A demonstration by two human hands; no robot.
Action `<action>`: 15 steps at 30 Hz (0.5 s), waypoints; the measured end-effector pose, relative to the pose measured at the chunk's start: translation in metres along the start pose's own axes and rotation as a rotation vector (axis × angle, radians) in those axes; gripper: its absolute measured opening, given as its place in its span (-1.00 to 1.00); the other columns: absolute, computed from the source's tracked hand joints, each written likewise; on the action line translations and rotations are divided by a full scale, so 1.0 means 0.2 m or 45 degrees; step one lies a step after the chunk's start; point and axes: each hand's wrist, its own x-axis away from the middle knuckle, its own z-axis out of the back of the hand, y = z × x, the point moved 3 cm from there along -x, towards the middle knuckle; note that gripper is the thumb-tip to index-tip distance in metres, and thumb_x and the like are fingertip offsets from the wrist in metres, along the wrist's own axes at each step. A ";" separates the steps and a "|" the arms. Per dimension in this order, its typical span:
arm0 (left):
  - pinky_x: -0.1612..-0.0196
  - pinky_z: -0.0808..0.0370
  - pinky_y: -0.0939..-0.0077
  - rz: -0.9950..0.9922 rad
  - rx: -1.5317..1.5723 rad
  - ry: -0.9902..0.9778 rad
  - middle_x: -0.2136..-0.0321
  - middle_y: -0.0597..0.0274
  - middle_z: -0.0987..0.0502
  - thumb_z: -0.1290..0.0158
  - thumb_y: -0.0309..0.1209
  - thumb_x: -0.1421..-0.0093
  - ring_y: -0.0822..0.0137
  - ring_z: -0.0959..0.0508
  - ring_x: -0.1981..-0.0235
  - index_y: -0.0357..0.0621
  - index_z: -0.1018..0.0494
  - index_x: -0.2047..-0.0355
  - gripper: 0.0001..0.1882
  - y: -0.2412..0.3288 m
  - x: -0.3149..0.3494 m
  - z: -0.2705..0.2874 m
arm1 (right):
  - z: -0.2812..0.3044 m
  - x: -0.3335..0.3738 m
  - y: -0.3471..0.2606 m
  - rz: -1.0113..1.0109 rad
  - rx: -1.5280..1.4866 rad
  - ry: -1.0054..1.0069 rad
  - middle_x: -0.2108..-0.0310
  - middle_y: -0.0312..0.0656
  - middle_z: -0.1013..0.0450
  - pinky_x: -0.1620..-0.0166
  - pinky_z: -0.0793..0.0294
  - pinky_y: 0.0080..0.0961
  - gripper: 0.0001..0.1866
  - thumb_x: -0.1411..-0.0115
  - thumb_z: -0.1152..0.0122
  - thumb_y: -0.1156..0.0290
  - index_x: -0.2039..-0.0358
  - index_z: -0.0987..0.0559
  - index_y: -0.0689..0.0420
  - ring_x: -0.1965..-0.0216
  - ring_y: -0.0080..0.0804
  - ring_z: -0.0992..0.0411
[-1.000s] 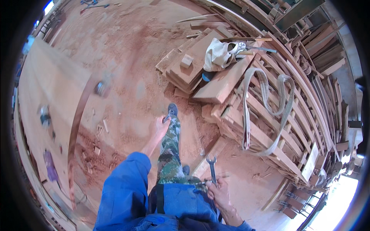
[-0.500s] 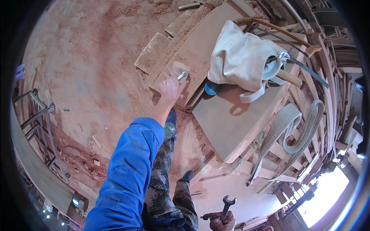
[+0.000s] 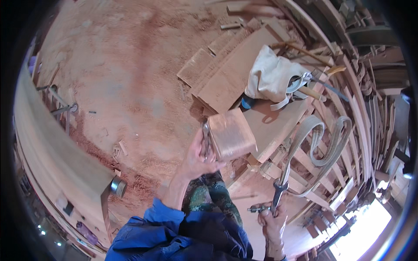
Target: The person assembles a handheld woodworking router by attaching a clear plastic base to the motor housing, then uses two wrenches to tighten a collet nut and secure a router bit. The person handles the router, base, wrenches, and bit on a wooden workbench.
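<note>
My left hand point(image 3: 196, 158) is closed round a squared wooden block point(image 3: 231, 132), raised off the boards in front of me. A slim metal wrench point(image 3: 206, 138) lies along the block's left side, pinned under the same fingers. Lower right, my right hand point(image 3: 274, 224) grips a dark open-end wrench point(image 3: 277, 198), jaw pointing up. A short thin metal piece point(image 3: 257, 209), perhaps a bit, sticks out leftward from those fingers; its kind is hard to make out.
Dusty boards point(image 3: 233, 74) are stacked ahead, with a white cloth bag point(image 3: 272, 74) of tools on them. A webbing strap point(image 3: 300, 141) hangs over timber strips on the right. A long wooden bench or machine top point(image 3: 65, 143) curves along my left. Sawdust covers the floor point(image 3: 126, 87).
My left hand has lifted the wooden block with the slim wrench off the boards and brought it closer. The right hand has risen farther into view, still holding its wrench.
</note>
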 end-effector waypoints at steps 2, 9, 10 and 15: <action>-0.07 -0.43 0.48 -0.105 0.000 0.049 -0.17 0.27 -0.34 -0.47 -0.41 0.21 0.37 -0.36 -0.16 -0.14 -0.02 -0.40 0.19 0.15 0.34 -0.10 | 0.02 0.12 -0.07 0.115 0.034 -0.116 0.41 -0.13 -0.53 0.63 -0.22 -0.68 -0.78 -0.21 -0.28 0.60 0.18 -0.43 0.22 0.65 -0.64 -0.30; 0.51 -0.24 0.71 -0.705 -0.501 0.328 0.09 0.39 -0.46 -0.43 -0.54 0.25 0.60 -0.32 0.52 -0.12 -0.10 -0.36 0.13 0.59 1.46 -0.07 | -0.08 0.45 -0.13 0.331 0.201 -0.437 0.57 -0.38 -0.36 0.70 -0.10 -0.72 -0.70 -0.20 -0.38 0.45 0.15 -0.45 0.18 0.73 -0.72 -0.18; 0.51 -0.24 0.71 -0.759 -0.527 0.433 0.10 0.39 -0.46 -0.42 -0.55 0.24 0.60 -0.33 0.52 -0.12 -0.10 -0.36 0.12 0.63 1.65 -0.05 | -0.14 0.51 -0.11 0.363 0.223 -0.506 0.57 -0.38 -0.36 0.71 -0.09 -0.74 -0.70 -0.20 -0.38 0.45 0.15 -0.44 0.17 0.73 -0.73 -0.17; -0.02 -0.52 0.41 -1.319 -0.213 0.941 -0.10 0.19 -0.40 -0.37 -0.63 0.08 0.33 -0.47 -0.10 -0.16 -0.06 -0.31 -0.01 0.59 2.31 0.06 | -0.29 0.70 0.01 0.312 0.381 -0.908 0.59 -0.36 -0.37 0.72 -0.03 -0.74 -0.80 -0.25 -0.31 0.47 0.20 -0.45 0.13 0.76 -0.78 -0.11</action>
